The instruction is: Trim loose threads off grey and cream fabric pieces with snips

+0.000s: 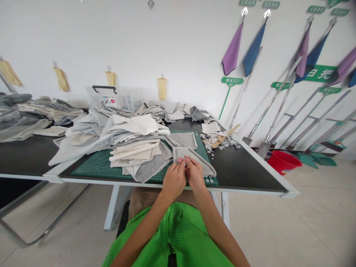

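My left hand (pixel 174 178) and my right hand (pixel 195 174) meet over the table's front edge, both closed with fingertips pinched together. They grip the near edge of a light grey cloth piece (pixel 205 166) with a seamed border. Whether something small is also between the fingertips I cannot make out. The cloth lies partly on a green cutting mat (pixel 94 166). Behind it another grey cloth piece (pixel 185 140) rests flat. Left of my hands stands a tall stack of folded white, beige and grey cloths (pixel 136 154).
Fabric scraps (pixel 218 144) and a beige strip (pixel 226 135) lie at the right on the black table (pixel 244 170). More cloth piles (pixel 47 111) and a clear plastic box (pixel 111 99) are at the back left. Mops and a red bucket (pixel 283 162) stand by the wall.
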### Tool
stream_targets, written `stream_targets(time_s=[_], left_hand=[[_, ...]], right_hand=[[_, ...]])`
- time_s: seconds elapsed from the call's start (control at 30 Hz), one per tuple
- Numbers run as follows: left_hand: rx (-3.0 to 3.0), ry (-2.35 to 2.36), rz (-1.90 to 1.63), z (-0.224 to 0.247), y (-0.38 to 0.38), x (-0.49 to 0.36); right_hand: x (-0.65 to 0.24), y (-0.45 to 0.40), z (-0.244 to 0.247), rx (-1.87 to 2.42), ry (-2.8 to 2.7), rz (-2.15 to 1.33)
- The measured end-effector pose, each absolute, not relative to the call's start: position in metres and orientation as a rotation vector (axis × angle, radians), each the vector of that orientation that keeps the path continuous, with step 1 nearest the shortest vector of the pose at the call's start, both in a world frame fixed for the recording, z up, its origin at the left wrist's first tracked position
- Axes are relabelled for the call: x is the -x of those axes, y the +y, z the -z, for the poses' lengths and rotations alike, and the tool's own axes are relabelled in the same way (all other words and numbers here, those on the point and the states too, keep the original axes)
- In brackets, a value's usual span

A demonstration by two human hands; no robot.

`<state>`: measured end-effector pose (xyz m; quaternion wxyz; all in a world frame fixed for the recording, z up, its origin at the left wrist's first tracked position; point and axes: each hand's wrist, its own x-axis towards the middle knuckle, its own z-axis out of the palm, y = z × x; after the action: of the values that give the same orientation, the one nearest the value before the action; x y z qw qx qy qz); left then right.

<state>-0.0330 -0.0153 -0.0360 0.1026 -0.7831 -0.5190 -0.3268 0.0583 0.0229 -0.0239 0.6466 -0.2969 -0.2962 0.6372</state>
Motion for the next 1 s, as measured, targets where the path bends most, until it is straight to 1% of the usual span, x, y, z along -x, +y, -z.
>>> stream_targets(time_s=[0.27,0.4,0.57,1.0], left_hand=[[2.275,-1.588,1.039,0.0341,-0.0157,0.0331],[2.273,-1.557,1.011,0.0352,-0.0154,0.0324],[2.256,-1.548,1.009,0.0359,-0.0159,0.0321],[2.245,-1.546,1.0,0.0359,-0.0163,0.0323]], right_hand=[[-0.0604,0.0209,0.0207,0.63,-0.695,-1.476],[-0.0588,0.0217,0.022,0.682,-0.691,-1.428],[-0.0585,0.0224,0.021,0.664,-0.683,-1.474],[-0.0588,0.0195,0.0201,0.669,-0.691,-1.445]])
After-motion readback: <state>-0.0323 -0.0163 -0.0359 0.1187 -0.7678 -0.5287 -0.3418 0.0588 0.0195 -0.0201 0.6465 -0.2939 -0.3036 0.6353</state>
